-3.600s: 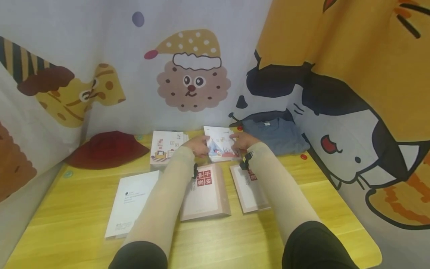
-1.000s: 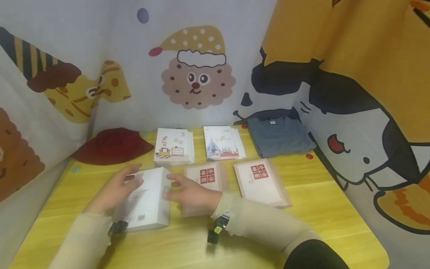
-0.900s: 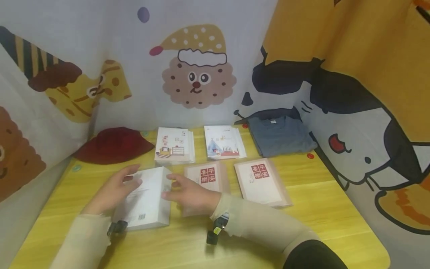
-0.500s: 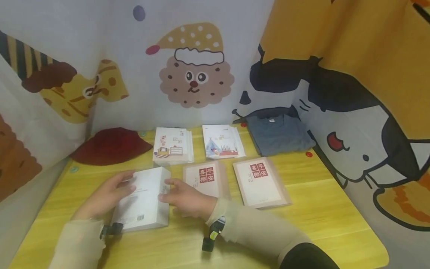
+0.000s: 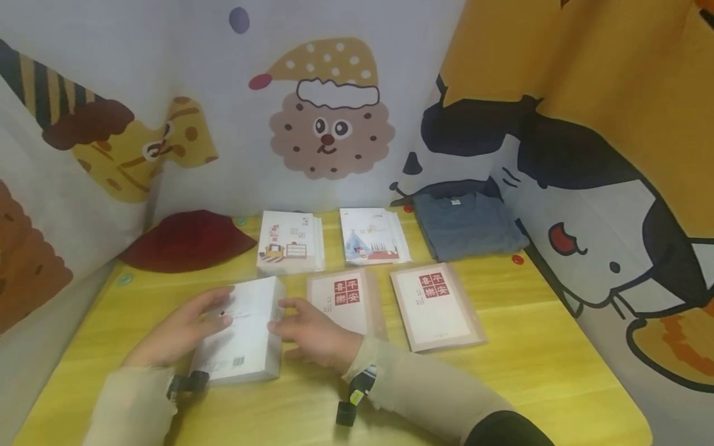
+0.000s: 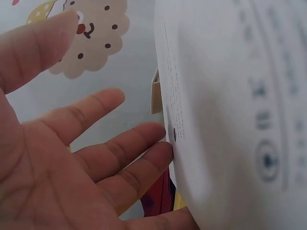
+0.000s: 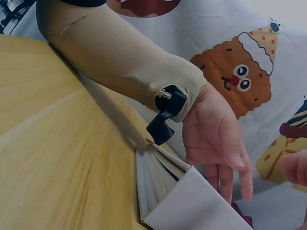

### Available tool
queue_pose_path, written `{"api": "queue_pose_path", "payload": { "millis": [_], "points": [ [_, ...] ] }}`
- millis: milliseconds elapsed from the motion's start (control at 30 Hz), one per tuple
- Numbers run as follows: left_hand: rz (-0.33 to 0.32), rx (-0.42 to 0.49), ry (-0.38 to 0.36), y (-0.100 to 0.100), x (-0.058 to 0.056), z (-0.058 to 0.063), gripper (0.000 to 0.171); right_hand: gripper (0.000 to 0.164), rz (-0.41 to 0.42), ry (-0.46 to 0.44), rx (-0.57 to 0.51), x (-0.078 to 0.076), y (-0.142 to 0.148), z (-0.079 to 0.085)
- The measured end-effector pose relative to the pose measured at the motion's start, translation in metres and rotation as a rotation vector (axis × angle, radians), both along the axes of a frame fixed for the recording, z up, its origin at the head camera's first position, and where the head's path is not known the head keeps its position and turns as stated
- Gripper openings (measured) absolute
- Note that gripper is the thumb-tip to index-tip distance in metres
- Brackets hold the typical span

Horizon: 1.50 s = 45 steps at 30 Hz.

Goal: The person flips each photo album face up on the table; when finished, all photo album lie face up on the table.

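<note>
Book (image 5: 240,337), white, between spread left hand (image 5: 175,328) and loosely extended right hand (image 5: 319,337). Looks like straightening; next calls for even pressure from both sides.

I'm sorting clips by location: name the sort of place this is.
Probably an indoor tabletop nook, perhaps a child's room: cartoon-printed cloth hangs behind a wood-grain table bearing books and a folded garment.

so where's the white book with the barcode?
In the head view, the white book is left of centre, between left grip and right grip, below and right of the red hat.
</note>
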<state>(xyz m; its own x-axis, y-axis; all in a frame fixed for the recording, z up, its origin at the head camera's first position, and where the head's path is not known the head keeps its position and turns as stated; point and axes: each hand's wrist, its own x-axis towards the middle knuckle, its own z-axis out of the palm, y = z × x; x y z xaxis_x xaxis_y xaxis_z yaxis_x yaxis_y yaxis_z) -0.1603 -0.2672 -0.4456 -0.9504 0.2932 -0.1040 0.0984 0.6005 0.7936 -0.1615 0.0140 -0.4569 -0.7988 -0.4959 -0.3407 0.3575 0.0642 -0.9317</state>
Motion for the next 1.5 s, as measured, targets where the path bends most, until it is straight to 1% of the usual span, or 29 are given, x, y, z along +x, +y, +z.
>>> {"api": "queue_pose_path", "payload": {
  "millis": [100, 300, 500, 567, 667, 733, 867, 1000, 1100, 1167, 1267, 1500],
  "points": [
    [-0.017, 0.002, 0.001, 0.002, -0.001, 0.002, 0.072, 0.068, -0.012, -0.017, -0.038, 0.0, 0.001, -0.002],
    [-0.039, -0.004, -0.017, 0.005, 0.0, 0.004, 0.074, 0.069, -0.006, -0.054, -0.115, -0.001, 0.001, -0.007],
    [-0.038, 0.0, -0.047, 0.006, 0.001, 0.005, 0.076, 0.067, -0.036, -0.099, -0.207, 0.001, 0.001, -0.01],
    [-0.041, 0.002, -0.04, 0.006, 0.001, 0.005, 0.076, 0.067, -0.042, -0.107, -0.225, 0.001, 0.001, -0.011],
    [-0.058, 0.021, -0.01, 0.004, 0.001, 0.004, 0.074, 0.066, -0.041, -0.118, -0.242, -0.001, 0.001, -0.013],
    [-0.067, 0.033, 0.004, 0.004, 0.001, 0.004, 0.073, 0.064, -0.03, -0.121, -0.25, -0.001, 0.002, -0.014],
    [-0.085, 0.045, 0.003, 0.003, 0.001, 0.006, 0.073, 0.062, 0.001, -0.118, -0.255, -0.002, 0.004, -0.015],
    [-0.099, 0.076, -0.01, 0.003, 0.001, 0.007, 0.075, 0.063, 0.025, -0.066, -0.251, -0.004, 0.004, -0.013],
    [-0.108, 0.128, -0.035, 0.004, 0.001, 0.008, 0.079, 0.064, 0.031, -0.018, -0.254, -0.005, 0.004, -0.01],
    [-0.124, 0.162, -0.039, 0.006, 0.002, 0.008, 0.082, 0.064, 0.035, 0.001, -0.26, -0.006, 0.004, -0.008],
    [-0.155, 0.218, -0.019, 0.009, 0.003, 0.008, 0.085, 0.064, 0.035, 0.023, -0.273, -0.005, 0.005, -0.004],
    [-0.193, 0.273, 0.094, 0.019, 0.008, 0.01, 0.087, 0.064, 0.038, 0.122, -0.276, -0.003, 0.007, 0.002]
  ]
}}
